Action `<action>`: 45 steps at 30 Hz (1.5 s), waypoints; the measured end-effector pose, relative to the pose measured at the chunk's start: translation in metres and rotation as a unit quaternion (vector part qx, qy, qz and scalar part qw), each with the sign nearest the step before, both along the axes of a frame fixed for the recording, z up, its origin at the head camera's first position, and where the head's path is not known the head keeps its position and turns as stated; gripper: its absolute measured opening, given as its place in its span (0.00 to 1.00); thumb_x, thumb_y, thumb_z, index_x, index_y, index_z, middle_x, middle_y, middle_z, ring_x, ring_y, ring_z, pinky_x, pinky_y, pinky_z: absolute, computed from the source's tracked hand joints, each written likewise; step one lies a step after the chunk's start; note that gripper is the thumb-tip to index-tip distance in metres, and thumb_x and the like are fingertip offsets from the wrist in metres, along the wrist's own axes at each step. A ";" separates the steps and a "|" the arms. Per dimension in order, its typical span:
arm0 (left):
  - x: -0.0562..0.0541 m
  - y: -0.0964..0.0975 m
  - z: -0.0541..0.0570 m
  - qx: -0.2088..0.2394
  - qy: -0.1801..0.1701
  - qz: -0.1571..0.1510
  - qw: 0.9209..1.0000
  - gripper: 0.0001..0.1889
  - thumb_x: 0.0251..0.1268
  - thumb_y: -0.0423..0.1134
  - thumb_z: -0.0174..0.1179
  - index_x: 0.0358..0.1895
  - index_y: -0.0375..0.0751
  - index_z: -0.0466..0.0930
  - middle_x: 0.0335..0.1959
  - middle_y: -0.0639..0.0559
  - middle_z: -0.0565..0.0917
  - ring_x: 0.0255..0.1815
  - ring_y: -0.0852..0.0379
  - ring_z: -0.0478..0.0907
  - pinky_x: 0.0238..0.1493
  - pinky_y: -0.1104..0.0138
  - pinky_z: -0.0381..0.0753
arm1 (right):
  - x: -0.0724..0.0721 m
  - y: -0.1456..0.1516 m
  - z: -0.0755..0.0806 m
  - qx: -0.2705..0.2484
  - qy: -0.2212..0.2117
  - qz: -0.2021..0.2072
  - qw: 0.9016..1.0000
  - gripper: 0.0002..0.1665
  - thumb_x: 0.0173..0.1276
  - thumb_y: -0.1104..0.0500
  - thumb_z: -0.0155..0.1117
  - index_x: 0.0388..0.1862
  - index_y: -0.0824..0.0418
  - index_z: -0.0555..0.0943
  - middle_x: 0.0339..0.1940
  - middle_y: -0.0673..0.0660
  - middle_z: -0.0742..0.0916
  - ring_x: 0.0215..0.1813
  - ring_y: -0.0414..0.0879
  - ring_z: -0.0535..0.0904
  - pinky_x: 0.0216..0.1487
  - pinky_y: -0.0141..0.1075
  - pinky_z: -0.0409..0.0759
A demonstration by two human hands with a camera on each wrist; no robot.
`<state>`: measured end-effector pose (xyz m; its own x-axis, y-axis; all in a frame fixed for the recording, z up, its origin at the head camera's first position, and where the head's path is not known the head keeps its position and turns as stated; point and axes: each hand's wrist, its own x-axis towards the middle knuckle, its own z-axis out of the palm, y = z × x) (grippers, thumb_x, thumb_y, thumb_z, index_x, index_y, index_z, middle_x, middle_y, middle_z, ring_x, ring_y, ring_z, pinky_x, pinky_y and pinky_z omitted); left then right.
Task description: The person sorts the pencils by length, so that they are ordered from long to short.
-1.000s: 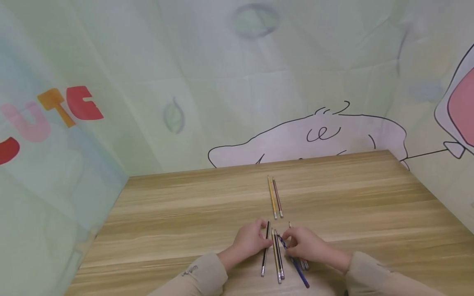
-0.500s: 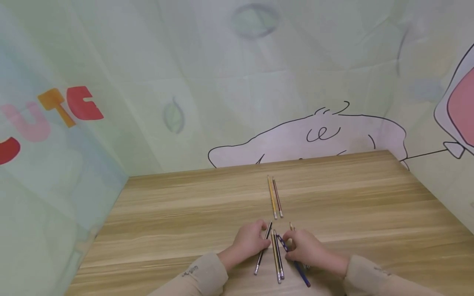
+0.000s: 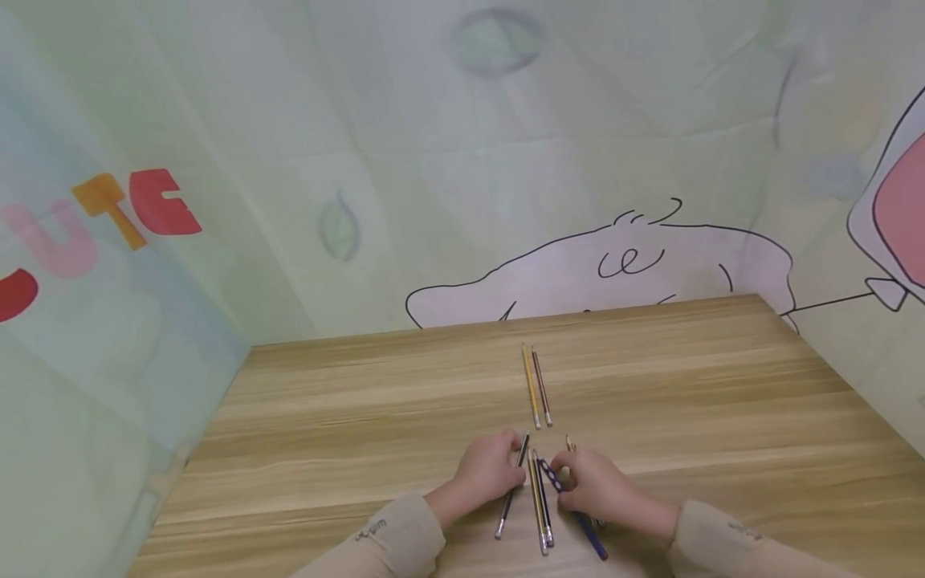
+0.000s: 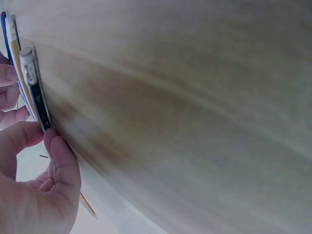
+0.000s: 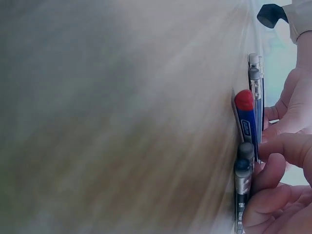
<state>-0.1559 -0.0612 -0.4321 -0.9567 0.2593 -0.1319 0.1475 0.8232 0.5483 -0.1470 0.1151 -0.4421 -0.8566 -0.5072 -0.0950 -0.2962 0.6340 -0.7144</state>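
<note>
In the head view my left hand [image 3: 487, 467] pinches a black pencil [image 3: 507, 507] between thumb and fingertips. Its white eraser [image 4: 27, 56] shows in the left wrist view. To the right, my right hand [image 3: 603, 487] pinches a blue pencil [image 3: 592, 536] with pale spots near its upper end. A red end cap [image 5: 244, 100] tops that pencil in the right wrist view. Between the hands lie a yellow-and-dark striped pencil [image 3: 538, 510] and a dark pencil [image 3: 545, 510], side by side. My right hand partly hides more pencils; two eraser-tipped ends [image 5: 242, 178] show beside its fingers.
Farther back on the wooden table [image 3: 347, 417] lie a yellow pencil [image 3: 531, 387] and a dark red pencil [image 3: 543, 387], nearly parallel. A printed cloth wall [image 3: 405, 160] rises behind the table, with others at both sides.
The eraser end of the black pencil has swung left in my left hand. The blue pencil has turned slightly, showing its spots. My right hand has shifted a little.
</note>
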 end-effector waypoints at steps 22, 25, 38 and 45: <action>-0.004 -0.004 0.002 0.037 -0.017 0.011 0.999 0.08 0.46 0.37 0.60 0.32 0.41 0.76 0.14 0.58 0.72 0.13 0.63 0.65 0.14 0.73 0.64 | -0.007 0.005 0.006 -0.074 -0.045 -0.024 0.996 0.15 0.48 0.68 0.60 0.38 0.67 0.75 0.16 0.50 0.77 0.13 0.37 0.67 0.11 0.25 0.65; -0.005 -0.003 0.003 0.061 -0.012 0.015 0.998 0.07 0.45 0.36 0.60 0.31 0.41 0.76 0.13 0.58 0.72 0.12 0.64 0.65 0.13 0.73 0.64 | -0.010 0.006 0.006 -0.100 -0.063 -0.033 0.992 0.16 0.50 0.68 0.60 0.40 0.68 0.74 0.17 0.51 0.78 0.14 0.38 0.67 0.11 0.25 0.66; -0.009 0.001 0.005 0.166 0.001 0.046 0.985 0.11 0.52 0.37 0.57 0.41 0.40 0.75 0.18 0.58 0.75 0.13 0.65 0.66 0.14 0.73 0.68 | -0.027 0.009 0.009 -0.227 -0.109 -0.069 0.965 0.19 0.54 0.68 0.56 0.46 0.74 0.68 0.22 0.52 0.76 0.12 0.34 0.62 0.12 0.23 0.62; -0.012 0.006 0.009 0.193 0.008 0.061 0.979 0.13 0.53 0.38 0.58 0.42 0.39 0.74 0.21 0.56 0.76 0.17 0.64 0.68 0.18 0.74 0.70 | -0.038 0.007 0.011 -0.253 -0.103 -0.089 0.958 0.19 0.55 0.68 0.56 0.46 0.74 0.67 0.21 0.51 0.76 0.13 0.34 0.63 0.13 0.24 0.63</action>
